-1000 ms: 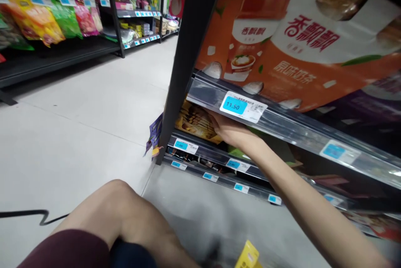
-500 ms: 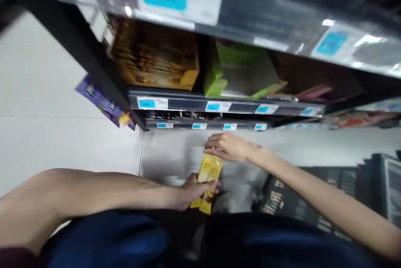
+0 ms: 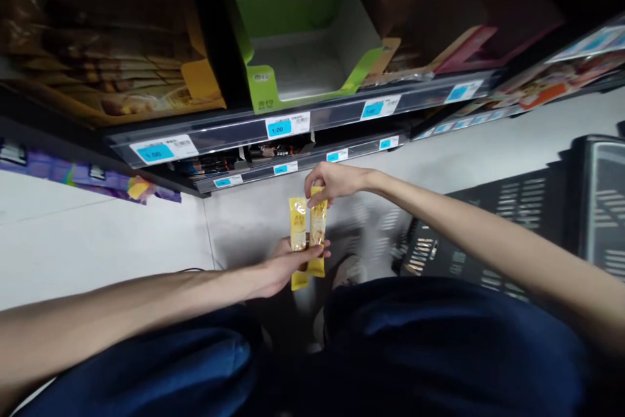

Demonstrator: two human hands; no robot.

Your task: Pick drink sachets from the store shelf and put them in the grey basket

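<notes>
Two slim yellow snack packets are in my hands, above the floor in front of a store shelf. My left hand [image 3: 288,264] is closed round both, its thumb lying across their lower halves. The left packet [image 3: 298,215] stands a little apart from the right packet [image 3: 318,225] at the top. My right hand [image 3: 334,181] pinches the top end of the right packet between thumb and fingers. Just beyond my hands is the low shelf edge with its price tags [image 3: 336,155].
An open green display box [image 3: 297,69] stands on the shelf, with a yellow box of stacked packets [image 3: 141,88] left of it and a pink-edged box [image 3: 463,49] to the right. Purple packets [image 3: 88,173] hang at the left. A black crate [image 3: 469,235] sits on the floor at right.
The view has moved closer to the shelf. The two packets have spread apart at the top, and my right hand now grips the right one's upper end.
</notes>
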